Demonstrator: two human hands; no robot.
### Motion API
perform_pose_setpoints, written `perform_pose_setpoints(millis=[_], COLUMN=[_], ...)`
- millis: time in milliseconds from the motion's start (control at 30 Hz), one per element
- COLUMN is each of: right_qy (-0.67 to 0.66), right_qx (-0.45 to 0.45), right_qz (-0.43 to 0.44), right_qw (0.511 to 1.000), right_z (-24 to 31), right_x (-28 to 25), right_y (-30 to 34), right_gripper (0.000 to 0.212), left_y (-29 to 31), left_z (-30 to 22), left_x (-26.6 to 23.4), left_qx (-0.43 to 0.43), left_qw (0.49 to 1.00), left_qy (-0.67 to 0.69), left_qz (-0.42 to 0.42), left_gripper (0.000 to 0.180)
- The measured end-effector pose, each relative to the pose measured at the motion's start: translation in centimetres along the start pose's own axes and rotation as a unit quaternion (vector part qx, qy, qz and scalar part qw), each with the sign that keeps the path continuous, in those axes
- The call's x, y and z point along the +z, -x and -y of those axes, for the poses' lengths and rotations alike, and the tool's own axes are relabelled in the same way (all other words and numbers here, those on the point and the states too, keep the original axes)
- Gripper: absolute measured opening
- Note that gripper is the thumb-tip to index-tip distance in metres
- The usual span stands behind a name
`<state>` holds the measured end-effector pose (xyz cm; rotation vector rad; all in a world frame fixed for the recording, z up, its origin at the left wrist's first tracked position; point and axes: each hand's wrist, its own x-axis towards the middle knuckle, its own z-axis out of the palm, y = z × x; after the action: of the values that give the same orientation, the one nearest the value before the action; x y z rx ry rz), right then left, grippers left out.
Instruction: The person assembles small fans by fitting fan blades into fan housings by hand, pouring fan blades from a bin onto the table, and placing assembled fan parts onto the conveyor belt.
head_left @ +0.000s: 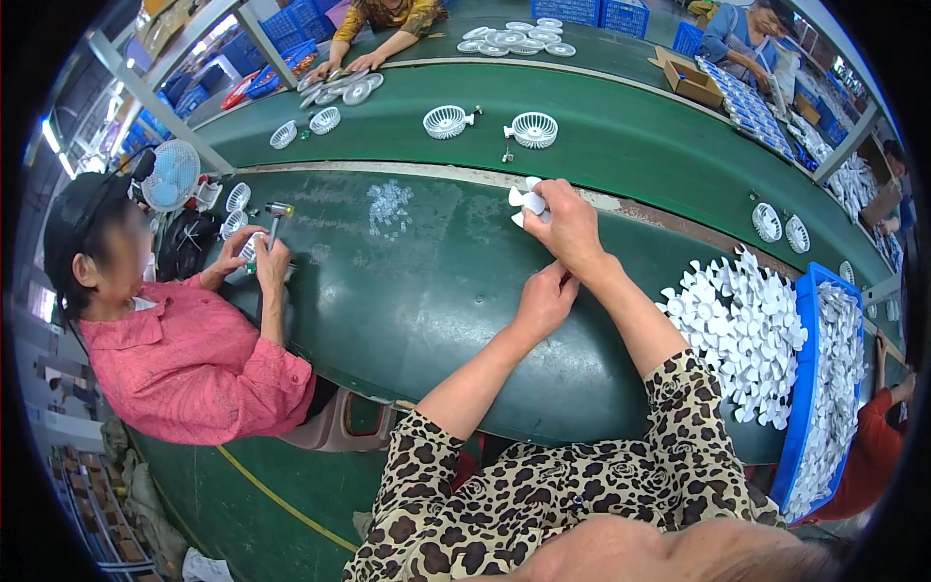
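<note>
My right hand (pixel 570 225) is closed around a small white fan blade (pixel 527 201), held at the far edge of the dark green worktop (pixel 446 262). The blade's lobes stick out to the left of the fingers. Just below it, my left hand (pixel 543 306) is closed, its fingers curled in against my right wrist. Whatever those fingers hold, if anything, is hidden. To the right of my right forearm lies a big loose pile of white fan blades (pixel 732 330). Small clear plastic pieces (pixel 390 206) are scattered on the worktop to the left.
A blue crate (pixel 803 388) full of white parts stands at the right. Beyond the worktop a green conveyor belt (pixel 378 126) carries white round fan housings (pixel 533 130). On the left a co-worker in a pink shirt (pixel 194 359) holds a hammer (pixel 278 211) and a housing. Other people work across the belt.
</note>
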<state>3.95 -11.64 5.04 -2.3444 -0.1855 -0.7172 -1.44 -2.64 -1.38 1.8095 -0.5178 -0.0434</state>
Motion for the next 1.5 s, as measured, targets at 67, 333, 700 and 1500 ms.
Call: perform_pose_setpoints(millis=[67,333,700,1500], right_qy=[0.003,0.013,-0.003,0.181], right_qx=[0.001,0.020,0.018,0.144], right_qz=[0.002,0.018,-0.009,0.096], right_qw=[1.000,1.000,1.000,0.968], right_z=[-0.2,-1.5,-0.8,-6.5], right_x=[-0.3,0.0,-2.9,-11.4], right_y=[0.3,1.7,3.5,2.0], right_gripper=[0.029,0.029,0.027,0.033], left_y=[-0.1,0.2,-0.1,-0.5], left_z=[-0.1,0.0,-0.4,0.4], left_x=[0.0,-0.4,-0.3,-0.5], left_qx=[-0.005,0.004,-0.015,-0.099], left_qw=[1.000,1.000,1.000,0.994], left_qy=[0.004,-0.010,0.016,0.045], left_qz=[-0.001,-0.007,0.009,0.009], left_gripper=[0.016,0.017,0.018,0.016])
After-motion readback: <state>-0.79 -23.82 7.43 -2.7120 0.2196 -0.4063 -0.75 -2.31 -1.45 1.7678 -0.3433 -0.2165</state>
